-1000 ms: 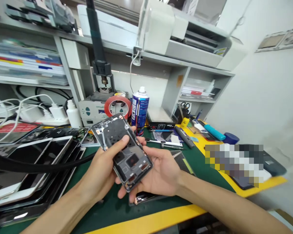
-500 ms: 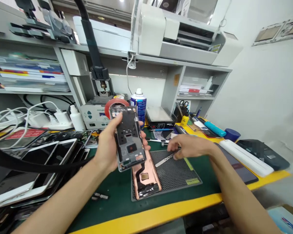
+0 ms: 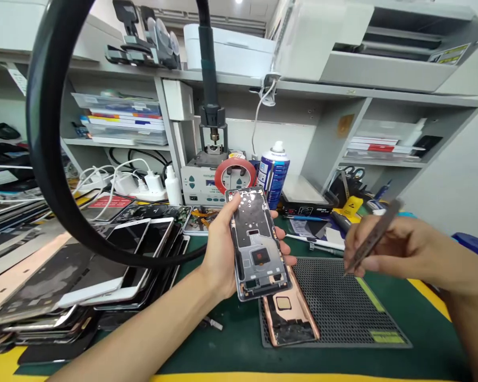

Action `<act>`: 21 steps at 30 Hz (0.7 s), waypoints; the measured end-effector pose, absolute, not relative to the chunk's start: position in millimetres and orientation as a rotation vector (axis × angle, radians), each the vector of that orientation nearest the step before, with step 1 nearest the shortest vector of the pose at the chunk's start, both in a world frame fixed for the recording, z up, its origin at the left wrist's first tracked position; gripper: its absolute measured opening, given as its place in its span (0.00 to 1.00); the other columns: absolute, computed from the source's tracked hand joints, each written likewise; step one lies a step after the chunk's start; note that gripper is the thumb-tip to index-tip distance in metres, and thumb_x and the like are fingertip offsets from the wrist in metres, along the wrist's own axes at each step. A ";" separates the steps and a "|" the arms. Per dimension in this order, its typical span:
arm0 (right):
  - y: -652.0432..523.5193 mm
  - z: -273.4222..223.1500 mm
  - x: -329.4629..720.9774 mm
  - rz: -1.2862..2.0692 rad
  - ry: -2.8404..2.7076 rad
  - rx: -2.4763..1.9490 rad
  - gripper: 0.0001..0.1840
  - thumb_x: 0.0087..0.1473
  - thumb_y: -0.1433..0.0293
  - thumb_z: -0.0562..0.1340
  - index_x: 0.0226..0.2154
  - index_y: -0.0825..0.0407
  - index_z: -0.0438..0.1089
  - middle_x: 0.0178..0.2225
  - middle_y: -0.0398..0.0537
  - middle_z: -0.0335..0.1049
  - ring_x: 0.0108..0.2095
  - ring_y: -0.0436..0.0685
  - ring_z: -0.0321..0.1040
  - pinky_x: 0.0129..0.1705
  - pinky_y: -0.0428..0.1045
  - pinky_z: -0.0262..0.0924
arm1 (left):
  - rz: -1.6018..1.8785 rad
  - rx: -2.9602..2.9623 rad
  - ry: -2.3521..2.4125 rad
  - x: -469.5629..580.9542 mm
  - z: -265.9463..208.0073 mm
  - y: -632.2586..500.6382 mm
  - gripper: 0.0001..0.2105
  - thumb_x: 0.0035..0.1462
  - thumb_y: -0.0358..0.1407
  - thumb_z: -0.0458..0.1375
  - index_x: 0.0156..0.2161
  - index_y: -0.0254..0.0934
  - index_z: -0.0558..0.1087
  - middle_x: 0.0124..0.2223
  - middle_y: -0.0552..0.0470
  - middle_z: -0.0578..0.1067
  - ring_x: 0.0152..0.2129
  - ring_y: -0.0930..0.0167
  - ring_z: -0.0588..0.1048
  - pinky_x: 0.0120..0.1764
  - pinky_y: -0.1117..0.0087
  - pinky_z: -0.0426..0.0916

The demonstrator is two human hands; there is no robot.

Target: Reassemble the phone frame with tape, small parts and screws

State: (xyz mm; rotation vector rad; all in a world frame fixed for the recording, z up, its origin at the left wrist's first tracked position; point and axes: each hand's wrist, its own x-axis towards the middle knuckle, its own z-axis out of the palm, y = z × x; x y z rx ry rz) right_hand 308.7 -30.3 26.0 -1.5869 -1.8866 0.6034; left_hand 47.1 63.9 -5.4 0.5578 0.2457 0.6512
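My left hand [image 3: 221, 246] is wrapped round an opened phone frame [image 3: 258, 244], its dark inner side with bare metal plates and screw holes facing me. The thumb lies on its left edge and the fingertips show past the right edge. Behind and below it, a copper-coloured phone back [image 3: 292, 310] lies on the grey perforated mat [image 3: 334, 302], partly covered by the frame. Above the mat's right side, my right hand [image 3: 376, 246] pinches a pair of metal tweezers [image 3: 374, 236], narrow end pointing down and left.
A stack of phones and screens [image 3: 115, 265] fills the left of the bench. A black hose [image 3: 43, 132] loops in front of it. Behind the mat stand a roll of red tape [image 3: 223, 178], a blue spray can [image 3: 273, 172] and a heating plate [image 3: 306, 199].
My right hand has picked the tweezers up off the mat and raised them. The view has turned left, and my left hand still holds the phone frame.
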 end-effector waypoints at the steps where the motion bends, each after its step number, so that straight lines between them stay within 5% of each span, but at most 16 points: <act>1: -30.4 24.9 299.0 0.618 -1.824 -1.531 0.11 0.45 0.61 0.70 0.29 0.47 0.70 0.27 0.44 0.74 0.31 0.59 0.75 0.35 0.51 0.70 | 0.655 0.560 0.243 46.9 -5.5 63.5 0.31 0.61 0.56 0.47 0.48 0.28 0.73 0.34 0.42 0.73 0.29 0.60 0.75 0.37 0.53 0.73; 11: -40.1 -11.9 227.0 0.639 -1.426 -1.020 0.12 0.56 0.75 0.66 0.32 0.45 0.63 0.34 0.42 0.78 0.41 0.61 0.79 0.44 0.55 0.77 | 0.692 0.568 0.259 52.4 -10.4 55.3 0.28 0.59 0.55 0.52 0.48 0.29 0.73 0.35 0.41 0.74 0.32 0.57 0.76 0.38 0.55 0.72; 21: -53.7 -16.6 222.0 0.304 -1.729 -1.061 0.23 0.50 0.82 0.64 0.39 0.39 0.61 0.39 0.43 0.80 0.48 0.66 0.76 0.47 0.63 0.75 | 0.650 0.413 0.369 55.5 -14.2 53.7 0.28 0.58 0.56 0.51 0.46 0.29 0.74 0.35 0.40 0.75 0.30 0.57 0.77 0.36 0.57 0.71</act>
